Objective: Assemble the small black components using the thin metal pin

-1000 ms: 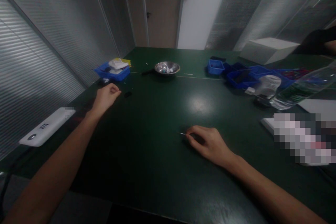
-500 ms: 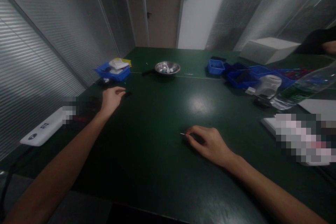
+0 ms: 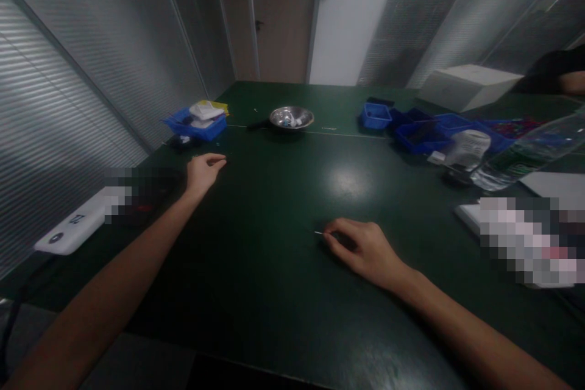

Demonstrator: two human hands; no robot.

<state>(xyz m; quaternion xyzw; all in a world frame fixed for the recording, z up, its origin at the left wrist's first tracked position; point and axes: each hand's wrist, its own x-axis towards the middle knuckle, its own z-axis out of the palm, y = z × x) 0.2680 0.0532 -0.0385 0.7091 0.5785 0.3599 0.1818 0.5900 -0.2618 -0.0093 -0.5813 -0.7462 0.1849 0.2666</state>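
My right hand [image 3: 361, 250] rests low over the green table [image 3: 274, 268], thumb and forefinger pinched on a thin, pale, pin-like piece [image 3: 319, 233] that points left. Farther away on the left, my left hand [image 3: 205, 172] reaches out with thumb and fingertips pressed together at the table top. What lies between those fingertips, if anything, is too small to make out. Just beyond that hand stands a blue tray [image 3: 212, 131] holding a white item [image 3: 206, 111] and a yellow one. A shiny metal bowl [image 3: 276, 119] with small pale pieces inside sits past both hands.
A dark handle-like thing [image 3: 258, 125] lies left of the bowl. Several blue bins [image 3: 376, 117], a plastic bottle [image 3: 507, 164] and a white box [image 3: 468, 86] stand at the right. A white power strip [image 3: 77, 225] lies at the left edge. Another person's arm [image 3: 573, 82] shows far right.
My left hand has moved slightly right, and its fingertips now cover the spot where a small dark thing showed on the table. My right hand has stayed put with the pin-like piece.
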